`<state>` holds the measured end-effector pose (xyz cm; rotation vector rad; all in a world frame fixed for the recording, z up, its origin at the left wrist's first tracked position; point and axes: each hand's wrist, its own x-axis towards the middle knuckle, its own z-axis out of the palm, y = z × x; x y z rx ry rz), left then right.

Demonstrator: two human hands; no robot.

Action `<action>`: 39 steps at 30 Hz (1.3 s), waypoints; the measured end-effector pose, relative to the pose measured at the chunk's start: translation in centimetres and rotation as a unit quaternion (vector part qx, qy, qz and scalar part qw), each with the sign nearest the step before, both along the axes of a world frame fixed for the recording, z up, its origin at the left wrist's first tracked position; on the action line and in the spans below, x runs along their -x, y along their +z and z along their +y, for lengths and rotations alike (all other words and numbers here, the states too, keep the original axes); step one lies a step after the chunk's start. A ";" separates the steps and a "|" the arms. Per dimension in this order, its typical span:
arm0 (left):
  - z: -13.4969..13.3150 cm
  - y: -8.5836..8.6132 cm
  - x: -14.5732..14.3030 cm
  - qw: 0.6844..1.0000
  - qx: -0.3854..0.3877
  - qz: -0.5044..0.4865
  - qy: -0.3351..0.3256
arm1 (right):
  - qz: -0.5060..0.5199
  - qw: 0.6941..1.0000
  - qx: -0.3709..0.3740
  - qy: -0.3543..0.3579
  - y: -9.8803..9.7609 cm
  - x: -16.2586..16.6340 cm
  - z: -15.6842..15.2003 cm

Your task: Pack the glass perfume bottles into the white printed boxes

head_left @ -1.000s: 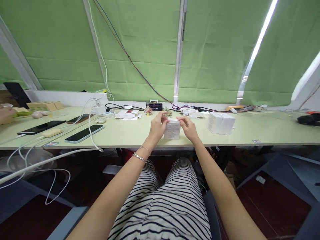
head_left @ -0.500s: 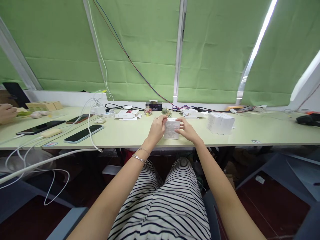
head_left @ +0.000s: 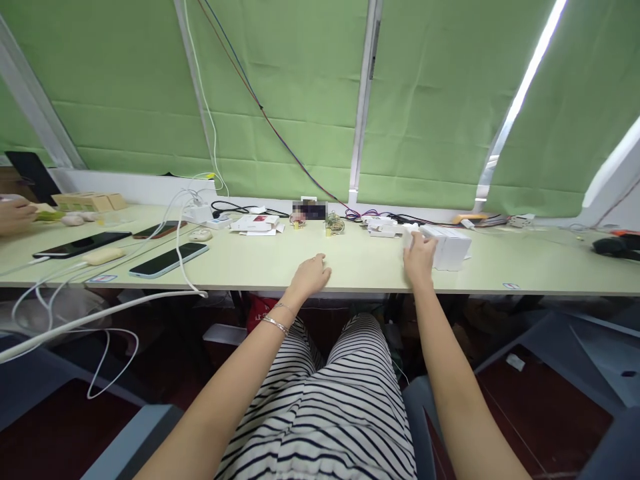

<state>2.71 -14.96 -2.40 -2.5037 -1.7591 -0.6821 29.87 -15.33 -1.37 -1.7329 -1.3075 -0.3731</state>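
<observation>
At the right, my right hand [head_left: 420, 259] is closed on a small white box [head_left: 408, 237], mostly hidden behind the fingers. It is at the left end of a row of similar white boxes [head_left: 450, 250] standing upright on the table; whether the held box touches them I cannot tell. Near the table's front edge, my left hand [head_left: 311, 275] is low over the tabletop, empty, its fingers loosely bent and the thumb apart. A bracelet [head_left: 276, 325] circles that wrist.
Flattened white cartons [head_left: 256, 224] and more white packaging [head_left: 381, 227] lie along the back, with small wired parts [head_left: 334, 224] between them. Phones [head_left: 169, 260] and white cables [head_left: 125, 310] spread over the left side. Another person's hand [head_left: 16, 215] is at far left.
My right hand has carried the white box from the table's middle rightward to the row of boxes. My left hand has let go of it and dropped slightly toward the front edge.
</observation>
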 end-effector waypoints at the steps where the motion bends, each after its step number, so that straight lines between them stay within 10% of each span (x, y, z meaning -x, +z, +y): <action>1: -0.1 0.1 -0.1 1.000 -0.003 0.006 0.001 | 0.015 1.000 -0.003 -0.016 -0.3 -0.2 0.0; 15: -0.4 0.0 -0.2 0.999 -0.024 0.027 -0.005 | 0.093 0.995 -0.039 -0.015 -0.2 -0.4 0.5; 39: -0.4 0.0 -0.2 0.999 -0.031 0.035 -0.018 | 0.059 0.955 0.240 0.163 -0.9 0.7 2.0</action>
